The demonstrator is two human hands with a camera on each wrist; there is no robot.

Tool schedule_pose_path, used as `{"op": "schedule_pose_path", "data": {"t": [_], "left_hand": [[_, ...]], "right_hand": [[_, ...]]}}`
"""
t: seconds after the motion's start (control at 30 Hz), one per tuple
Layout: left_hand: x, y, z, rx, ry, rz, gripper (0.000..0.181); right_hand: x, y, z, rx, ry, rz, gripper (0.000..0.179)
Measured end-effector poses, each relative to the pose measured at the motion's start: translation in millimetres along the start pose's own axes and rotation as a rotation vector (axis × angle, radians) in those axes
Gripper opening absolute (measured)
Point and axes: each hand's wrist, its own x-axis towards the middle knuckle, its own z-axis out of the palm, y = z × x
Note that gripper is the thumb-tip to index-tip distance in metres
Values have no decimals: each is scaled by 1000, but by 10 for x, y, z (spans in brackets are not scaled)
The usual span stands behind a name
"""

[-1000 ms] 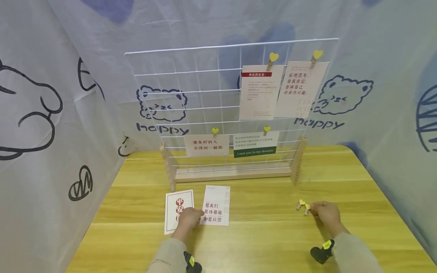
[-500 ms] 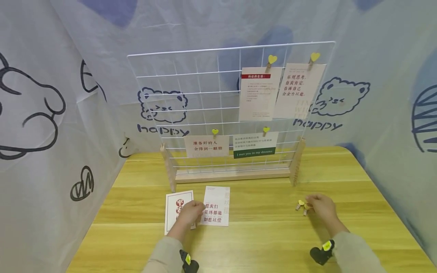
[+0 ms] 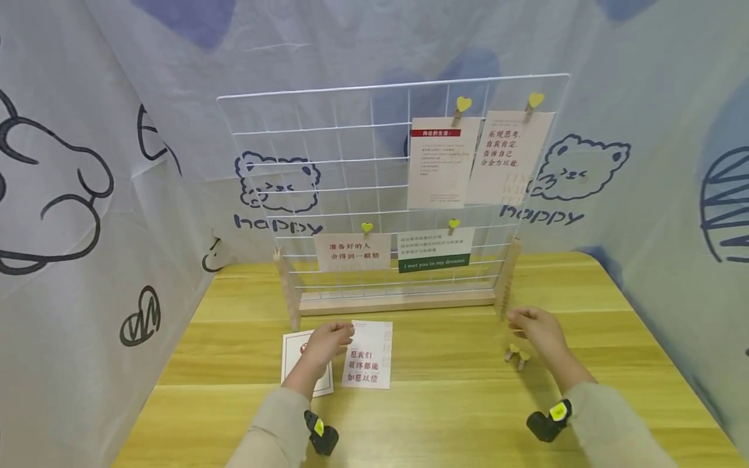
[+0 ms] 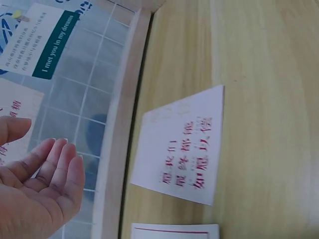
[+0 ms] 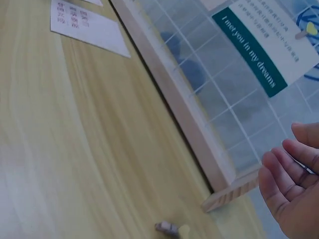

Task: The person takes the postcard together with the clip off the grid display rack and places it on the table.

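My left hand [image 3: 326, 346] hovers over the table with its fingers loosely bent and nothing in them. Beneath it lies a red-bordered card [image 3: 290, 361], its middle covered by the hand, and just to the right a white card with red writing [image 3: 370, 364]. In the left wrist view the thumb stands apart from the fingers [image 4: 47, 169]. My right hand [image 3: 541, 335], likewise holding nothing, is raised near the right foot of the white wire grid rack [image 3: 351, 153]. Below its fingertips, two small clothespins with yellow hearts [image 3: 523, 359] lie on the table.
Two upright cards hang at the rack's upper right, one with a red band [image 3: 441, 175]. Lower down hang a card with red writing [image 3: 351, 253] and a green-edged card [image 3: 434, 252]. Yellow heart clothespins hold them. A patterned cloth [image 3: 673, 130] surrounds the wooden table [image 3: 445, 403].
Both hands have lifted and moved forward toward the rack, the left away from the cards' middle, the right off the two clothespins. Cards and clothespins stay on the table.
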Motion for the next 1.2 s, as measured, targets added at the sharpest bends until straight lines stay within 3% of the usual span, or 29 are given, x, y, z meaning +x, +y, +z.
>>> {"op": "schedule_pose_path", "data": {"t": [0.17,0.27,0.47,0.8,1.2], "left_hand": [[32,92,4,-27,-19,25,34],[52,146,9,-41,-23,36,33],[75,284,18,-59,-30,54,32],[113,548,45,-85,-41,74,34],[201,822,57,-88,-57,129,33]], "right_hand": [[-274,-651,63,-35,-19,-21,53],[-312,-830,72,-33,-30,-38,53],[-280,-1059,70,-22,-28,-84,59],[-248,-1483,33,-31,-35,-136,54],[-186,-1828,51,11,-38,-194,50]]}}
